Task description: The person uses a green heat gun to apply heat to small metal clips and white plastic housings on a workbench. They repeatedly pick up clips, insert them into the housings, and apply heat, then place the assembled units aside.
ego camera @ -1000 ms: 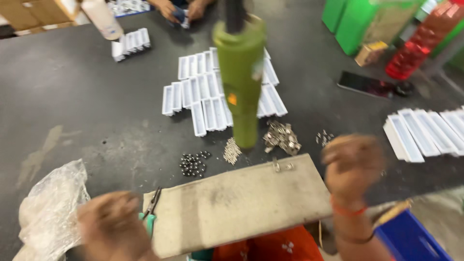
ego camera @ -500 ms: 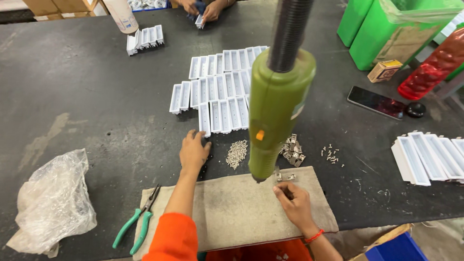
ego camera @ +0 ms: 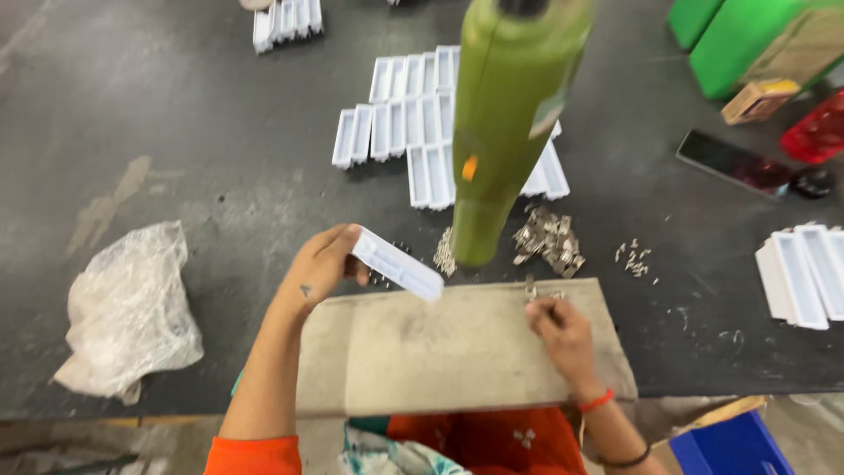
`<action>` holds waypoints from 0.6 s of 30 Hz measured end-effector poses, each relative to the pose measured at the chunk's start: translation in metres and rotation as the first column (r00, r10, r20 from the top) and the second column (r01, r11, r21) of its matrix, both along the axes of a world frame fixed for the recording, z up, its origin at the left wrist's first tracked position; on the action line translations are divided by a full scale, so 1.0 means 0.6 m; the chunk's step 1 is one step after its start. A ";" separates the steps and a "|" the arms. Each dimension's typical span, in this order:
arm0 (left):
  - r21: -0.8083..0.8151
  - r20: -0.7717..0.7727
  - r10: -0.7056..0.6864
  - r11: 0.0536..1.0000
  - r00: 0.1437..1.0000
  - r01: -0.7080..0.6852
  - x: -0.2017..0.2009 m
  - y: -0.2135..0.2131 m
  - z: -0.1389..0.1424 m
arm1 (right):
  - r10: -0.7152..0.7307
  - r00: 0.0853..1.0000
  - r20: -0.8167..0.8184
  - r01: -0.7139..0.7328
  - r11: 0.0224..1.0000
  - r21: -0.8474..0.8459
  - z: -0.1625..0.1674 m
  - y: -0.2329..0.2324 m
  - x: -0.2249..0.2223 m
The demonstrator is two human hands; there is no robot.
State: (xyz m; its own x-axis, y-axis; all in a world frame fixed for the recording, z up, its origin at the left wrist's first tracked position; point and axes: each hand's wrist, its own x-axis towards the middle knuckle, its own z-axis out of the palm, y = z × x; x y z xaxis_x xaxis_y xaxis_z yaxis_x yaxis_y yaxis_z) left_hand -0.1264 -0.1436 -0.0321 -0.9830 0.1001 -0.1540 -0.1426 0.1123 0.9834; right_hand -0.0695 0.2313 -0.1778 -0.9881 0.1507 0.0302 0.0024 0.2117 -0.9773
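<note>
Since half a second ago: left hand [ego camera: 323,264] lifted, now gripping a white plastic tray [ego camera: 397,264] mid-frame above the grey board [ego camera: 440,352]. Right hand [ego camera: 556,327] pinching small metal clips [ego camera: 533,290] on the board's far edge. Beyond, hanging green tool [ego camera: 505,123], more white trays [ego camera: 413,123].

The bench [ego camera: 176,132] looks dark, matt and scuffed. On it lies a rough grey board [ego camera: 457,352]. Beyond the board, white casings [ego camera: 413,132] look like smooth plastic, the green tool [ego camera: 505,123] semi-glossy, small clips [ego camera: 549,237] shiny metal. Left of the board, a crinkled clear plastic bag [ego camera: 127,308].
</note>
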 end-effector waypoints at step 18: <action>-0.734 -0.085 -0.082 0.679 0.993 -0.007 0.046 0.091 0.093 | 0.461 0.539 -0.706 -0.653 0.758 -0.004 0.442 -0.117 -0.077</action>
State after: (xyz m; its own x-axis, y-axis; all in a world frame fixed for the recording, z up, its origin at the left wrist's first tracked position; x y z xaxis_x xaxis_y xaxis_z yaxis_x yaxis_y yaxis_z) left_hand -0.0986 -0.0889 0.0234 -0.9949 0.0363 -0.0937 -0.0264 0.8053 0.5922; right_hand -0.1158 0.1613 0.0872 -0.6144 -0.3269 0.7180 -0.6577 -0.2904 -0.6950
